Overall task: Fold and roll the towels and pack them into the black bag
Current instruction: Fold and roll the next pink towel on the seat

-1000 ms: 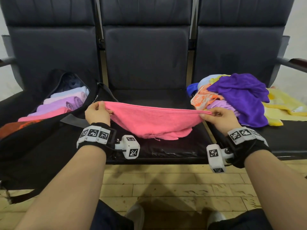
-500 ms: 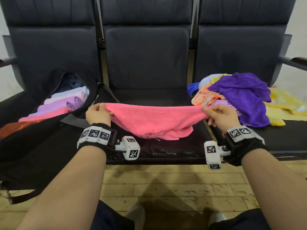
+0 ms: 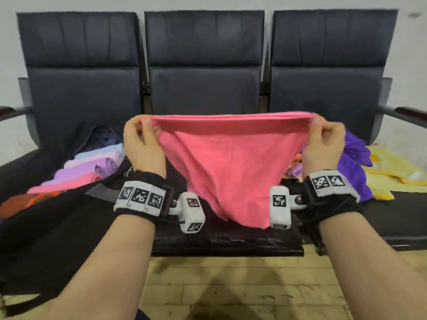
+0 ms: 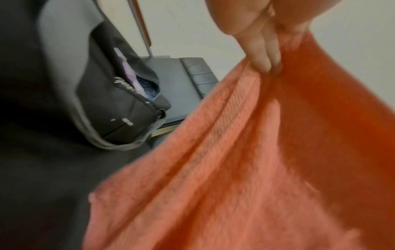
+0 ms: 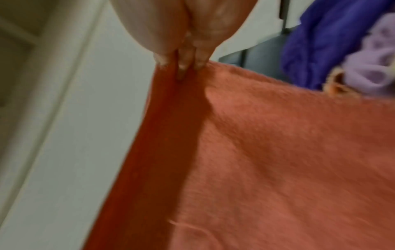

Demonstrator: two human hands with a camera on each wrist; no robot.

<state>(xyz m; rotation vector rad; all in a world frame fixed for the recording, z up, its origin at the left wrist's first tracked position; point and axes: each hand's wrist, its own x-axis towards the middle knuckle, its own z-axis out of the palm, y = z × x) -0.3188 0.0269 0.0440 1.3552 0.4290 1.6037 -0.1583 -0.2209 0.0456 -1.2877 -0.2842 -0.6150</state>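
A pink towel (image 3: 228,162) is held up above the middle seat (image 3: 226,241), stretched taut between the left hand (image 3: 143,146) and right hand (image 3: 323,146). Each top corner is pinched by curled fingers, probably so a fold can be aligned. The black bag (image 3: 46,215), part-filled with rolls, lies open at left.

The towel (image 3: 227,167) in the middle is plain pink. The bag (image 3: 57,218) on the left is black with a grey strap, and the rolled towels (image 3: 92,168) inside are pink, lilac, pale blue and orange. The 3 seats (image 3: 204,65) are dark grey. On the right lie a purple towel (image 3: 355,167) and a yellow towel (image 3: 392,167). The wristbands (image 3: 141,197) carry black and white square patterns.
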